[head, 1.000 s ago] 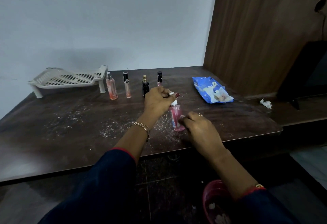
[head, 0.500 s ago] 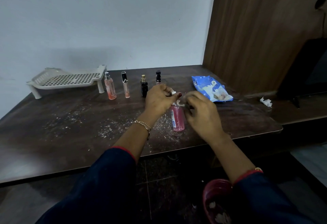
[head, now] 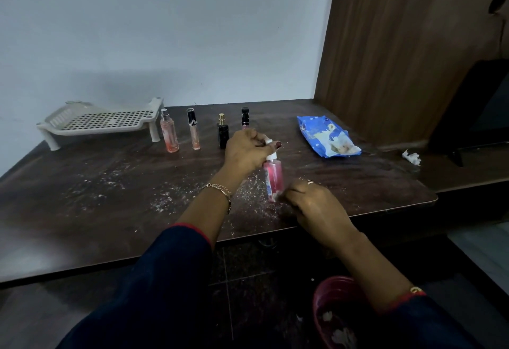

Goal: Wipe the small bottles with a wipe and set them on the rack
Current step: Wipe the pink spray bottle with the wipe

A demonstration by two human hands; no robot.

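Observation:
A small pink bottle (head: 273, 176) with a white cap stands upright on the dark table (head: 110, 197), near its front edge. My left hand (head: 248, 149) pinches the cap from above. My right hand (head: 314, 205) presses a small white wipe (head: 276, 196) against the bottle's base; most of the wipe is hidden in my fingers. Several more small bottles stand in a row behind: a pink spray bottle (head: 169, 135), a slim clear one with a black cap (head: 193, 129), a black one with a gold top (head: 223, 135) and a dark-capped one (head: 245, 118). The white perforated rack (head: 102, 121) holds nothing.
A blue pack of wipes (head: 327, 137) lies at the back right of the table. A crumpled white scrap (head: 411, 157) sits on the lower ledge to the right. White crumbs litter the table's middle. A wooden panel (head: 399, 45) rises on the right. A red bin (head: 336, 313) stands below.
My right hand has slid down from the bottle's cap to its base with the wipe. My left hand stays on the cap and the bottle stays upright.

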